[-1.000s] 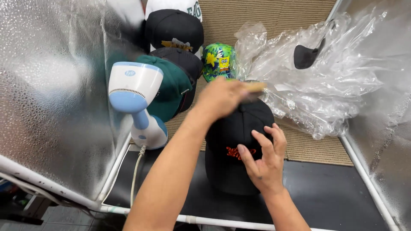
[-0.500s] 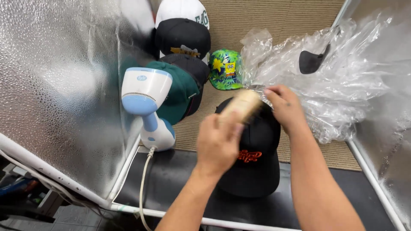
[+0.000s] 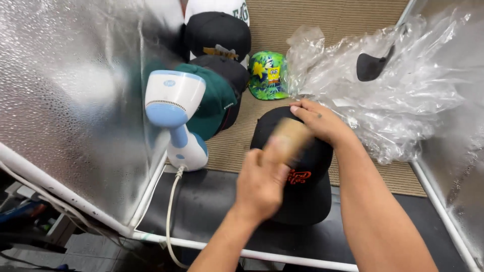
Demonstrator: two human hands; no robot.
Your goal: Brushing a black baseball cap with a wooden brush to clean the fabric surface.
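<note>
A black cap point(image 3: 307, 196) with orange stitching on its front lies on the dark floor of a booth, at the edge of a tan mat point(image 3: 322, 30). My left hand point(image 3: 261, 184) grips a wooden brush point(image 3: 291, 137), blurred with motion, against the cap's crown. My right hand point(image 3: 318, 121) lies over the far side of the crown, fingers bent onto the fabric, holding the cap down.
A white and blue handheld steamer point(image 3: 174, 113) stands at the left, its cord point(image 3: 170, 216) running off the edge. Behind it sit a green cap point(image 3: 219, 98), black caps point(image 3: 218, 31) and a colourful patterned cap point(image 3: 267, 75). Crumpled clear plastic bags point(image 3: 403, 100) fill the right. Silver reflective walls point(image 3: 65, 100) enclose both sides.
My right hand went from the cap's near side to its far crown. My left hand pulled the brush back toward me across the crown.
</note>
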